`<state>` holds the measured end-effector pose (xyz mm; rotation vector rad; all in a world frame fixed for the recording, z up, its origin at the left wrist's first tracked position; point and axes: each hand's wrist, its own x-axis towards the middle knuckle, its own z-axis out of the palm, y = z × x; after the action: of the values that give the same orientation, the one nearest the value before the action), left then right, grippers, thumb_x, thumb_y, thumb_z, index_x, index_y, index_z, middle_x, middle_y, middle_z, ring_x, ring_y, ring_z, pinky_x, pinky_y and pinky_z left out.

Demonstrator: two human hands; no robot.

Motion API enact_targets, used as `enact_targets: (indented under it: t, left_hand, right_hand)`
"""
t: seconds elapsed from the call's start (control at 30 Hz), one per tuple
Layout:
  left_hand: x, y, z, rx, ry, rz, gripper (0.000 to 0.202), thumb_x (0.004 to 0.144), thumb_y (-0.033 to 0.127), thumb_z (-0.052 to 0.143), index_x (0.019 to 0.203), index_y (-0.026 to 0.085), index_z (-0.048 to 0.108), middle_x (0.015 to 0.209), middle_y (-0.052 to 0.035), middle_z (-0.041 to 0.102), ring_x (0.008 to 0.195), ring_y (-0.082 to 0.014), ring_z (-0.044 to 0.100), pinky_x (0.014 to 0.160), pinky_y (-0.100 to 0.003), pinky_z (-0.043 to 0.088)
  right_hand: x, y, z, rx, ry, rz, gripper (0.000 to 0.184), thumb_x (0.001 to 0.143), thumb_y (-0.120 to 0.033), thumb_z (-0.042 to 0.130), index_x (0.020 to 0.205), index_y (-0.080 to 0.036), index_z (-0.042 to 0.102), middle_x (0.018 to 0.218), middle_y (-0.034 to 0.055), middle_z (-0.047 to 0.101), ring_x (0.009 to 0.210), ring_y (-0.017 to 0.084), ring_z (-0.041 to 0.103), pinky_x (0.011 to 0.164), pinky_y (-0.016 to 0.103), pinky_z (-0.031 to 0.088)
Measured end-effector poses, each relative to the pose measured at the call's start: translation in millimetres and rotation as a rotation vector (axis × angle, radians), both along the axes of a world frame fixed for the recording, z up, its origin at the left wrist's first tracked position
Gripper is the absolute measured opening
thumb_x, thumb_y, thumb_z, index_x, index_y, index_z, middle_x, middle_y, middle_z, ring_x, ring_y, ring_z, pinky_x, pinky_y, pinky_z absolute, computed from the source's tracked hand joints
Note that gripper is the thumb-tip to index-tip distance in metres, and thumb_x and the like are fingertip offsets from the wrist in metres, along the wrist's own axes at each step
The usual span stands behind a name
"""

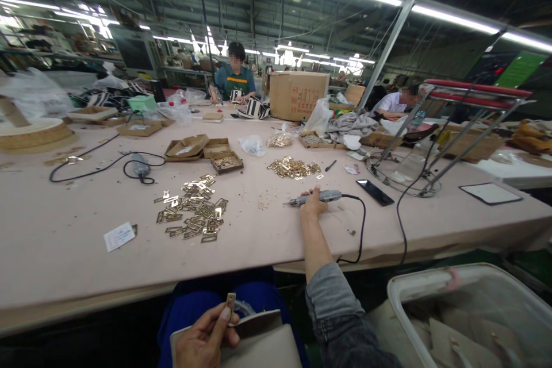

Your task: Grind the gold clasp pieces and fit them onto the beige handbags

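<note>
My right hand reaches out over the table and closes on a grey electric screwdriver lying flat, its black cord trailing off the table's near edge. My left hand stays low in my lap, pinching a small gold metal plate upright above a beige bag piece. A heap of gold metal plates lies on the pink table to the left of the screwdriver. Another pile of gold fittings sits farther back.
Small open cardboard boxes and a black corded tool lie at mid-table. A black phone and a metal stand are to the right. A large carton stands at the back. Two people sit across. A grey bin is below right.
</note>
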<state>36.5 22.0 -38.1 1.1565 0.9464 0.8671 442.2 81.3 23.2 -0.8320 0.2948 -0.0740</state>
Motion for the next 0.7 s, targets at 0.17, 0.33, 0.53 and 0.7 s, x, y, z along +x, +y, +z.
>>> enact_targets:
  t: [0.17, 0.33, 0.53, 0.7]
  left_hand:
    - [-2.3, 3.8, -6.4, -0.019, -0.008, -0.014, 0.044, 0.068, 0.054, 0.087, 0.090, 0.016, 0.081, 0.071, -0.0081, 0.076, 0.049, -0.0177, 0.062, 0.050, -0.027, 0.057]
    - [1.3, 0.9, 4.0, -0.025, -0.018, -0.025, 0.046, 0.066, 0.057, 0.087, 0.085, 0.016, 0.081, 0.067, -0.0078, 0.074, 0.048, -0.0181, 0.061, 0.050, -0.028, 0.056]
    - [11.4, -4.9, 16.7, -0.069, -0.027, -0.005, 0.042, 0.070, 0.054, 0.085, 0.084, 0.015, 0.079, 0.060, -0.0050, 0.072, 0.046, -0.0168, 0.061, 0.047, -0.025, 0.054]
    - [13.9, -5.9, 20.7, -0.092, -0.016, -0.044, 0.042, 0.073, 0.053, 0.083, 0.083, 0.012, 0.078, 0.063, -0.0073, 0.074, 0.045, -0.0181, 0.063, 0.046, -0.027, 0.055]
  right_hand:
    - [-2.4, -2.8, 3.7, 0.039, 0.017, 0.025, 0.038, 0.090, -0.049, 0.073, 0.088, -0.019, 0.049, 0.075, 0.0005, 0.063, 0.048, 0.011, 0.057, 0.041, 0.023, 0.053]
    - [-13.1, -14.0, 17.3, 0.116, 0.032, 0.118, 0.031, 0.094, -0.039, 0.068, 0.089, -0.021, 0.044, 0.075, -0.0019, 0.061, 0.048, 0.009, 0.053, 0.045, 0.022, 0.052]
    - [-53.8, -46.3, 34.5, 0.213, -0.035, 0.323, 0.021, 0.093, -0.028, 0.066, 0.088, -0.020, 0.047, 0.078, -0.0032, 0.059, 0.052, 0.006, 0.051, 0.051, 0.019, 0.051]
    - [-111.9, -75.8, 33.6, 0.263, -0.076, 0.526, 0.027, 0.083, -0.028, 0.075, 0.087, -0.020, 0.050, 0.080, -0.0047, 0.058, 0.053, 0.005, 0.049, 0.051, 0.017, 0.047]
